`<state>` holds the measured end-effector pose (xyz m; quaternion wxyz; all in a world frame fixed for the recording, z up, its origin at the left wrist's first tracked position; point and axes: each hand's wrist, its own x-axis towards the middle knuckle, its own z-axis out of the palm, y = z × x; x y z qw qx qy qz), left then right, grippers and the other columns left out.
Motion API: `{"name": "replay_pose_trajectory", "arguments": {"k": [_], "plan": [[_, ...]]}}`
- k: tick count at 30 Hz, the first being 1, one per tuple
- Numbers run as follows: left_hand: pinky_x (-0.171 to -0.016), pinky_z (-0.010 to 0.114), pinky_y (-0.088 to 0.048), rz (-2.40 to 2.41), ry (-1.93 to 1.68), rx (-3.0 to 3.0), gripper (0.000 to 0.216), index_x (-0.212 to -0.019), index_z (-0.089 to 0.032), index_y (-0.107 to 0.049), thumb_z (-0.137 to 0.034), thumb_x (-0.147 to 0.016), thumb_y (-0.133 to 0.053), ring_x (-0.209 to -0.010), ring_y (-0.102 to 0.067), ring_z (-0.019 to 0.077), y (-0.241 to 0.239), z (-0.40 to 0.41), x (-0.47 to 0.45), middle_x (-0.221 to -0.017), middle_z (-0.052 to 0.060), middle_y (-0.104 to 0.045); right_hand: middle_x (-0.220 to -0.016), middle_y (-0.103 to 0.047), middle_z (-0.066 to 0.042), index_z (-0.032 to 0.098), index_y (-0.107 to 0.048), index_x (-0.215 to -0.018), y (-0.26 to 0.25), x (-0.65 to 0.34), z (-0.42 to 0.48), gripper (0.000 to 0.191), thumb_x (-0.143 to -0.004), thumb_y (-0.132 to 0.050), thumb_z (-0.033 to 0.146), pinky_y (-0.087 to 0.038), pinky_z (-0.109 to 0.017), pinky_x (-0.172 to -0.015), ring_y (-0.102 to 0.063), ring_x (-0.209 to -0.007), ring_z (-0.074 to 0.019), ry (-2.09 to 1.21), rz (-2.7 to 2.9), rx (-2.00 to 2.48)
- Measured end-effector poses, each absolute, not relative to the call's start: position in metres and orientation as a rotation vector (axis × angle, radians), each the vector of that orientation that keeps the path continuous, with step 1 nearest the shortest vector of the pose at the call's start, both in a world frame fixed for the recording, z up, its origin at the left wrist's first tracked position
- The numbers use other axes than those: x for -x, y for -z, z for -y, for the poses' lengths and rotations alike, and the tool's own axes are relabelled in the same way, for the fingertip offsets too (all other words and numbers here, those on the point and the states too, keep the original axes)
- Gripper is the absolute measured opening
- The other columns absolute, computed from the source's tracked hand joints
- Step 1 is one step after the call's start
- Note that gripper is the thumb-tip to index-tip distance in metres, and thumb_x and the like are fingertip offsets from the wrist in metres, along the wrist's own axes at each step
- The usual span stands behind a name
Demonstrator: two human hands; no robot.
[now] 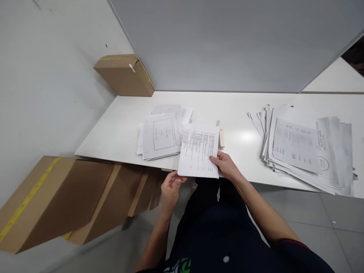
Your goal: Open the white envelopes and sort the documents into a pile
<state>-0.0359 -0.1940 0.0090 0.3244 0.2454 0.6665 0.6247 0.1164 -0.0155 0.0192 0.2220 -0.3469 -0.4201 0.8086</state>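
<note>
Both of my hands hold a small sheaf of printed papers (pixel 199 149) over the front edge of the white table (pixel 119 125). My left hand (pixel 170 187) grips its lower left corner with curled fingers. My right hand (pixel 226 165) pinches its lower right edge. A small white stapler (pixel 221 138) lies on the table just beyond the sheaf's right side.
A loose pile of printed sheets (pixel 160 132) lies left of the held papers. A larger fanned stack of papers (pixel 307 148) fills the table's right end. A cardboard box (pixel 125 74) sits at the far left corner. More cardboard boxes (pixel 57 197) stand on the floor to my left.
</note>
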Motion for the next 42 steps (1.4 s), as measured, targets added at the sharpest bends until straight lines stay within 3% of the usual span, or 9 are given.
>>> {"name": "replay_pose_trajectory", "arguments": {"k": [7,15,18,21,26,28,31,34,42], "plan": [[-0.069,0.027,-0.052,-1.642,-1.68,-0.662,0.026,-0.088,-0.014,-0.063,-0.033,-0.072,-0.067,-0.068,-0.063,0.0143,-0.02,0.17,0.033,-0.074,0.004,-0.068,-0.104,-0.069,-0.007,0.02,-0.064,-0.1,-0.035,-0.128,0.018,0.031,-0.071,-0.07,0.03,-0.053,-0.04,-0.08,-0.065,-0.093,-0.0236,-2.295,1.013,0.941],[-0.075,0.027,-0.05,-1.634,-1.855,-0.863,0.035,-0.1,-0.019,-0.057,-0.028,-0.069,-0.07,-0.08,-0.062,0.0141,-0.043,0.149,0.02,-0.088,0.005,-0.065,-0.109,-0.067,-0.006,0.023,-0.06,-0.11,-0.038,-0.158,0.021,0.039,-0.074,-0.067,0.034,-0.052,-0.041,-0.081,-0.062,-0.098,-0.0247,-2.143,1.148,0.924],[-0.075,0.027,-0.048,-1.62,-1.632,-1.017,0.017,-0.083,-0.017,-0.066,-0.031,-0.075,-0.062,-0.083,-0.061,0.0156,-0.05,0.143,0.022,-0.087,0.006,-0.064,-0.112,-0.065,-0.005,0.024,-0.058,-0.117,-0.041,-0.174,0.021,0.038,-0.08,-0.061,0.034,-0.051,-0.042,-0.083,-0.062,-0.098,-0.0237,-2.055,1.353,0.901],[-0.072,0.03,-0.048,-1.489,-1.407,-0.964,0.032,-0.094,-0.016,-0.067,-0.04,-0.084,-0.048,-0.081,-0.061,0.0172,-0.056,0.136,0.023,-0.088,0.007,-0.065,-0.116,-0.063,-0.005,0.025,-0.058,-0.118,-0.045,-0.19,0.021,0.036,-0.083,-0.056,0.033,-0.05,-0.042,-0.084,-0.061,-0.1,-0.0235,-2.014,1.503,0.862],[-0.062,0.025,-0.047,-1.61,-1.325,-1.068,0.025,-0.094,-0.017,-0.065,-0.036,-0.078,-0.06,-0.069,-0.057,0.0131,-0.062,0.122,0.01,-0.078,0.004,-0.064,-0.115,-0.063,-0.004,0.026,-0.059,-0.116,-0.038,-0.202,0.025,0.034,-0.082,-0.058,0.031,-0.048,-0.04,-0.087,-0.06,-0.101,-0.0226,-2.02,1.357,0.837],[-0.069,0.027,-0.048,-1.479,-1.361,-1.149,0.033,-0.107,-0.019,-0.061,-0.036,-0.08,-0.058,-0.078,-0.06,0.0156,-0.063,0.119,0.004,-0.088,0.007,-0.064,-0.113,-0.065,-0.004,0.026,-0.06,-0.114,-0.033,-0.203,0.027,0.033,-0.081,-0.06,0.031,-0.048,-0.041,-0.086,-0.06,-0.101,-0.0229,-2.058,1.194,0.829],[-0.081,0.033,-0.048,-1.2,-1.446,-1.181,0.06,-0.133,-0.026,-0.038,-0.039,-0.079,-0.059,-0.096,-0.059,0.0197,-0.064,0.117,-0.005,-0.111,0.01,-0.059,-0.11,-0.066,-0.005,0.024,-0.062,-0.109,-0.03,-0.203,0.029,0.032,-0.078,-0.064,0.032,-0.048,-0.041,-0.087,-0.06,-0.102,-0.0239,-2.106,0.995,0.823],[-0.085,0.036,-0.047,-1.078,-1.445,-1.084,0.072,-0.14,-0.031,-0.023,-0.041,-0.079,-0.06,-0.102,-0.058,0.0216,-0.065,0.116,-0.012,-0.121,0.011,-0.054,-0.108,-0.067,-0.006,0.023,-0.064,-0.105,-0.032,-0.204,0.031,0.031,-0.075,-0.067,0.031,-0.047,-0.041,-0.088,-0.059,-0.104,-0.0243,-2.126,0.9,0.821],[-0.096,0.043,-0.041,-0.9,-1.41,-0.826,0.081,-0.138,-0.026,-0.026,-0.059,-0.071,-0.057,-0.124,-0.041,0.0314,-0.073,0.116,-0.033,-0.136,0.014,-0.041,-0.106,-0.068,-0.006,0.022,-0.066,-0.102,-0.028,-0.203,0.036,0.028,-0.074,-0.067,0.027,-0.046,-0.04,-0.09,-0.06,-0.104,-0.0235,-2.207,0.799,0.74]]}}
